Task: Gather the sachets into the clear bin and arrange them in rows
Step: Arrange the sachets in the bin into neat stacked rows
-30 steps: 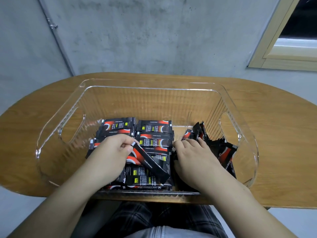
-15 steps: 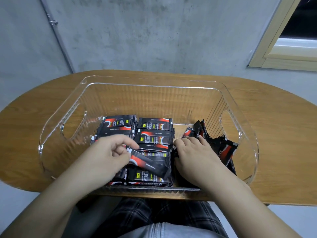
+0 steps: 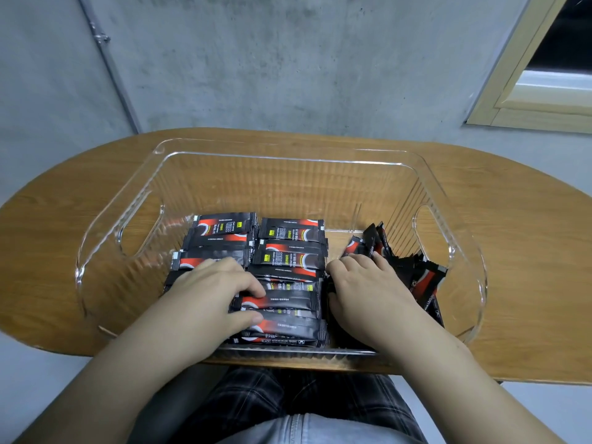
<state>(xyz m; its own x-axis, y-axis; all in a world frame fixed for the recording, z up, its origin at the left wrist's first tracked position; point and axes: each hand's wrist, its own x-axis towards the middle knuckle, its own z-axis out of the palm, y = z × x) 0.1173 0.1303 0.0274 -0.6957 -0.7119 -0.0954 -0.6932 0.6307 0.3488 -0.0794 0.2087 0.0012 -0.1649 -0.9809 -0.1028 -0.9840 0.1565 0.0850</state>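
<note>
From the head cam I'm looking down into a clear ribbed plastic bin with cut-out handles (image 3: 448, 200) sitting on an oval wooden table (image 3: 64, 219). Inside are black-and-red foil sachets (image 3: 291, 232), two neat columns toward the left and middle, plus a messy heap of the same sachets (image 3: 423, 277) at the right wall. Left hand (image 3: 211, 293) pinches one sachet (image 3: 282, 302) between thumb and fingers. Right hand (image 3: 368, 283) lies flat, fingers spread, on the heap, not gripping.
</note>
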